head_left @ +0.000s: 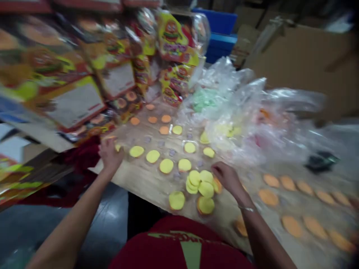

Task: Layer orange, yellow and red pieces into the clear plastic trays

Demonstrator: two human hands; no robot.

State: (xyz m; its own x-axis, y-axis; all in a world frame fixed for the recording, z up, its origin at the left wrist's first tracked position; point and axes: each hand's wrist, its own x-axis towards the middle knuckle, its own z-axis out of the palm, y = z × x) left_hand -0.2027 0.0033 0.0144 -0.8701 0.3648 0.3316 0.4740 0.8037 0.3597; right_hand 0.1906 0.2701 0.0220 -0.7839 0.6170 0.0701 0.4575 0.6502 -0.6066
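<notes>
At the table's left edge is my left hand [110,154], its fingers closed around the edge of a small yellow disc [117,148]. An orange round piece [109,138] shows just beyond those fingertips. My right hand [226,176] hovers right of a loose pile of yellow discs [200,183], fingers curled together; whatever they hold, if anything, is hidden. Between the hands, several yellow discs lie singly, such as one [166,166] in the middle; some rest on orange pieces. Small greyish bits [172,152] are scattered among them. The picture is blurred by motion.
Burger-printed toy packs [176,41] are stacked at the back left. Clear plastic bags [224,108] with green, yellow and red pieces lie at the back right. Rows of orange rounds [291,226] cover the right side. A cardboard box [308,63] and blue bins [215,37] stand behind.
</notes>
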